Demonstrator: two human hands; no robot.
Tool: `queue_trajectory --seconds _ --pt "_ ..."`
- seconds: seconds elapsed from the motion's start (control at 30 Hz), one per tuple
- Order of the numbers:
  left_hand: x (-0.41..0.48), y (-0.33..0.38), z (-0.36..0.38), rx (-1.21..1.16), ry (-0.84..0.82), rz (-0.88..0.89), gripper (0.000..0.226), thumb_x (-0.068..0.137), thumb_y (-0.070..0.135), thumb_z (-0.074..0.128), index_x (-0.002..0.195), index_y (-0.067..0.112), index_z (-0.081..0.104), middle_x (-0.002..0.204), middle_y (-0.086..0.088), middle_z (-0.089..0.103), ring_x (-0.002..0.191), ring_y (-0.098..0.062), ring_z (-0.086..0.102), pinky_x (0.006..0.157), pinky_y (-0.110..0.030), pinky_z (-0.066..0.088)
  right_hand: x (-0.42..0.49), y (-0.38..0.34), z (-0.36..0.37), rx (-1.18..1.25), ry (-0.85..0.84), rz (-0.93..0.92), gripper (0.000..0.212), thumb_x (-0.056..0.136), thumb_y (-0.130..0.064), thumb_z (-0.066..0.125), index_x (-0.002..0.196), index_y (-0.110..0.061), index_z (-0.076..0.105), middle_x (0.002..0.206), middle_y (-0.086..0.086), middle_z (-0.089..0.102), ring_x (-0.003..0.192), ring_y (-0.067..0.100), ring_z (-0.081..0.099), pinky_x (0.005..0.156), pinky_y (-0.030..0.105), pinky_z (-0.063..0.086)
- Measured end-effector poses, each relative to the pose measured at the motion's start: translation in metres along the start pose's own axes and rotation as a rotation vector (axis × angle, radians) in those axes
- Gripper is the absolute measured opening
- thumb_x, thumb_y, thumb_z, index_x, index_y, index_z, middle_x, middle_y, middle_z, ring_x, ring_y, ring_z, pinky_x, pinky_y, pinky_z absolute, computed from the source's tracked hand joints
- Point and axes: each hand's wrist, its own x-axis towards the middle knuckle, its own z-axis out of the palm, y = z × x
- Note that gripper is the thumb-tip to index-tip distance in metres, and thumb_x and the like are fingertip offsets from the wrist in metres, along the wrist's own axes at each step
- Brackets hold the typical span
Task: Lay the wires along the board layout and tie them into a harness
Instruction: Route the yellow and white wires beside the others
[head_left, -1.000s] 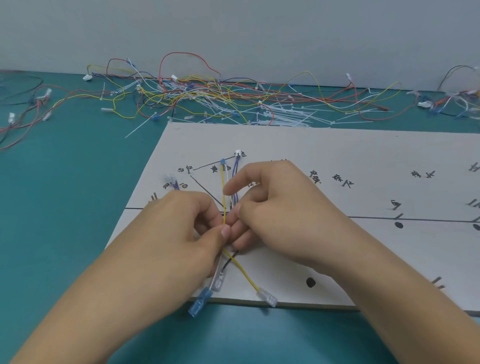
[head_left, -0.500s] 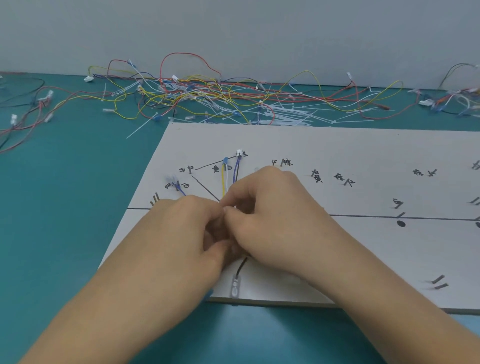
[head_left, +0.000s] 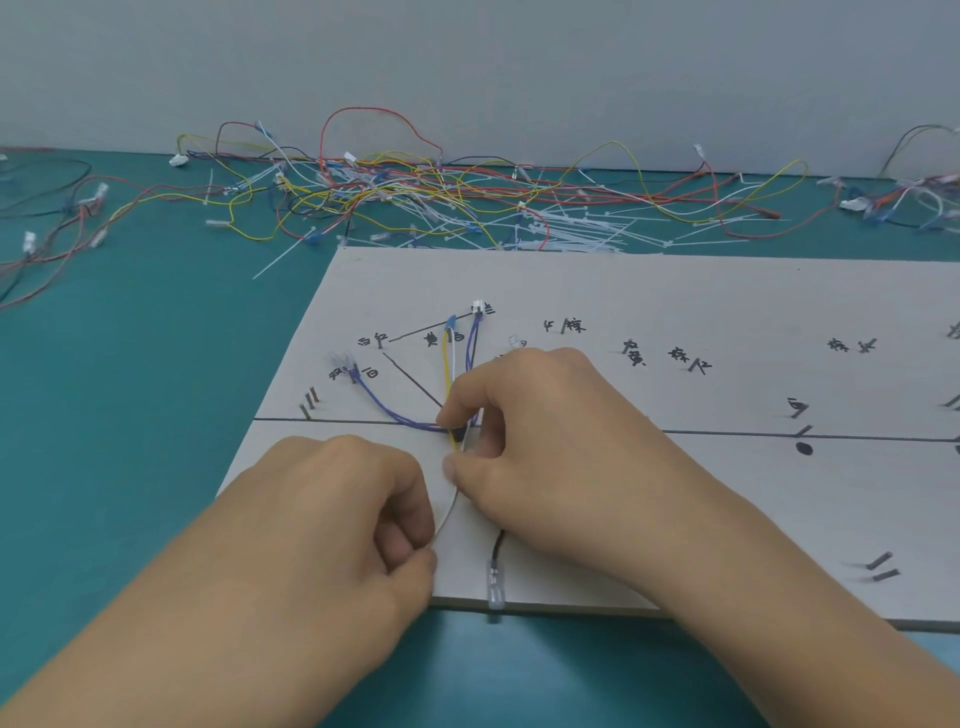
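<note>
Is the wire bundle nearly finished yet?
Not nearly. Done: yellow wire and purple wire lie on the board at its left marks. In hand: the right hand pinches them where they meet, and the left hand holds what looks like a tie. Left: the right-side marks are bare, and the wire pile waits behind.

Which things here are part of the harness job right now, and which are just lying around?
In use: board, wire bundle on it, cable tie held by left hand, right hand pinching the bundle.
Lying about: wire pile at the back, loose ties beside it, stray wires at far left.
</note>
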Motion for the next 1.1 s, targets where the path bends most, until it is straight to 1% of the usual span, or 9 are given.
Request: queue_trajectory --seconds 0.1,0.17,0.3,0.37,0.5,0.67,0.83,0.97,1.1 --pt "-0.001 0.001 -0.001 0.007 -0.006 0.012 0.035 0.068 0.041 0.065 0.095 0.060 0.055 0.075 0.047 0.057 0.074 0.018 0.057 0.055 -0.014 0.046 -0.004 0.000 -0.001 -0.040 0.011 -0.010 0.019 0.086 -0.021 0.063 0.101 -0.029 0.072 0.077 -0.009 0.061 0.081 0.014 0.061 0.065 0.029 0.053" --pt "-0.001 -0.001 -0.002 0.033 0.023 0.011 0.043 0.060 0.045 0.057 0.098 0.064 0.051 0.074 0.048 0.056 0.075 0.020 0.056 0.051 -0.012 0.041 -0.005 0.000 -0.003 -0.039 0.012 0.003 0.026 0.087 -0.024 0.062 0.108 -0.037 0.071 0.081 -0.011 0.059 0.086 0.015 0.060 0.072 0.033 0.054" --pt "-0.003 -0.009 -0.007 0.043 0.136 0.049 0.041 0.053 0.048 0.042 0.090 0.048 0.060 0.064 0.049 0.051 0.045 0.017 0.050 0.034 -0.009 0.032 -0.005 -0.001 -0.004 -0.026 0.036 -0.009 0.032 0.086 -0.023 0.061 0.112 -0.042 0.062 0.085 -0.014 0.054 0.090 0.016 0.058 0.077 0.037 0.054" --pt "-0.003 -0.020 -0.009 0.003 0.178 0.053 0.039 0.054 0.047 0.042 0.087 0.044 0.063 0.056 0.041 0.053 0.031 0.009 0.044 0.025 -0.021 0.040 -0.004 -0.002 -0.003 -0.058 0.055 -0.019 0.034 0.086 -0.023 0.062 0.115 -0.041 0.062 0.092 -0.015 0.052 0.096 0.017 0.057 0.081 0.038 0.053" --pt "0.011 -0.050 -0.027 -0.011 0.144 0.089 0.032 0.059 0.045 0.056 0.087 0.046 0.071 0.047 0.016 0.054 0.029 -0.002 0.043 0.030 -0.034 0.050 -0.002 0.002 -0.004 -0.128 0.090 -0.024 0.027 0.086 -0.025 0.062 0.108 -0.037 0.070 0.097 -0.015 0.057 0.095 0.016 0.057 0.080 0.036 0.053" --pt "0.047 -0.083 -0.062 -0.104 -0.008 0.102 0.034 0.062 0.049 0.078 0.094 0.039 0.078 0.067 0.008 0.072 0.043 -0.022 0.065 0.039 -0.035 0.055 0.000 0.005 -0.004 -0.118 0.083 -0.027 0.020 0.090 -0.029 0.061 0.106 -0.037 0.070 0.097 -0.014 0.062 0.094 0.015 0.058 0.078 0.035 0.052" --pt "0.092 -0.094 -0.082 -0.338 -0.089 0.152 0.067 0.051 0.072 0.089 0.100 0.027 0.080 0.081 -0.004 0.078 0.056 -0.025 0.071 0.050 -0.034 0.059 0.005 0.003 -0.001 -0.153 0.129 -0.031 0.010 0.089 -0.024 0.063 0.094 -0.031 0.068 0.088 -0.011 0.067 0.089 0.018 0.058 0.070 0.031 0.042" --pt "0.119 -0.086 -0.085 -0.408 -0.173 0.141 0.068 0.045 0.063 0.096 0.096 0.022 0.081 0.085 -0.013 0.078 0.066 -0.028 0.074 0.061 -0.028 0.061 0.006 0.004 -0.001 -0.158 0.118 -0.007 0.011 0.086 -0.022 0.064 0.093 -0.030 0.066 0.085 -0.013 0.066 0.086 0.015 0.058 0.073 0.031 0.035" --pt "0.130 -0.081 -0.078 -0.438 -0.218 0.108 0.029 0.063 0.016 0.095 0.089 0.017 0.082 0.087 -0.020 0.077 0.069 -0.024 0.074 0.063 -0.025 0.060 0.007 0.006 -0.002 -0.146 0.113 0.001 0.004 0.086 -0.025 0.065 0.088 -0.028 0.067 0.082 -0.013 0.065 0.084 0.015 0.059 0.072 0.031 0.036"
